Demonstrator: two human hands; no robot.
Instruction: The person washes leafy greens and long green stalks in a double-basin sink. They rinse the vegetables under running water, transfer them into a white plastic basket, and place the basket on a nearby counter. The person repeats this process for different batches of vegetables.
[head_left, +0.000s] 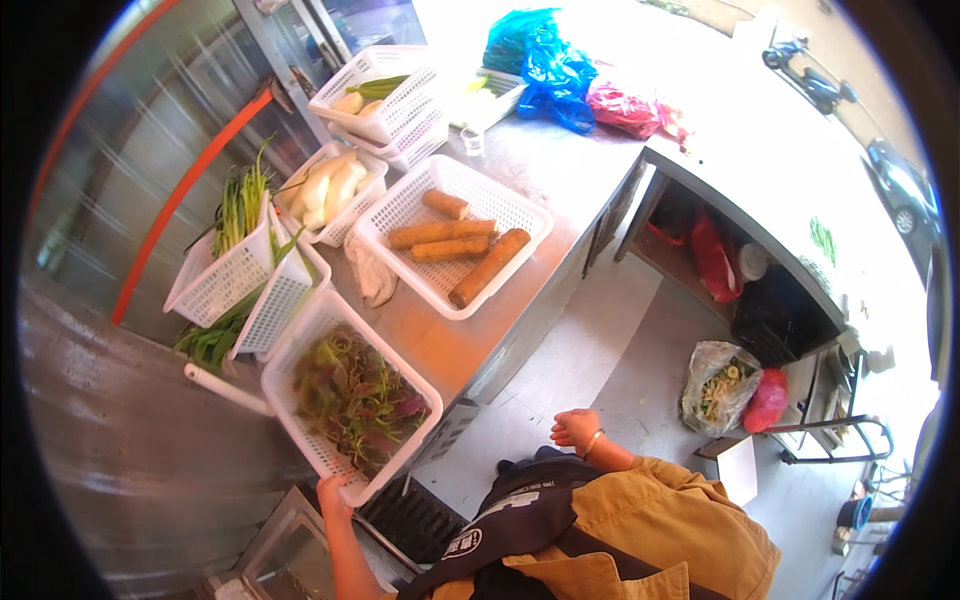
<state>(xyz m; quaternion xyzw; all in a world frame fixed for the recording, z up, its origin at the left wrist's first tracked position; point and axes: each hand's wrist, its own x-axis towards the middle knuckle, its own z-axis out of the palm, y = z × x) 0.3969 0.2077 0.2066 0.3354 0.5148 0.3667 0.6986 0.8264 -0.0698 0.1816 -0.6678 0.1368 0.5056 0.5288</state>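
My left hand (335, 495) grips the near corner of a white perforated plastic basket (279, 369), tilted at the counter's near end. Green and purplish leafy vegetables (360, 401) fill its bottom. My right hand (577, 431), a bangle at its wrist, hangs over the floor beside my apron; its fingers are loosely curled and nothing shows in them. Beyond the leaf basket, another white basket (526, 208) holds several thick brown root vegetables (489, 268), some with cut ends. A crumpled cloth (370, 266) lies against that basket on the steel counter (424, 341).
Baskets with scallions (241, 214), peeled white vegetables (326, 187) and okra-like pods (379, 87) line the counter's back. Blue plastic bags (555, 79) and a small clear cup (472, 141) are farther off. On the floor stand a bag of vegetable scraps (720, 390) and a cart (840, 442).
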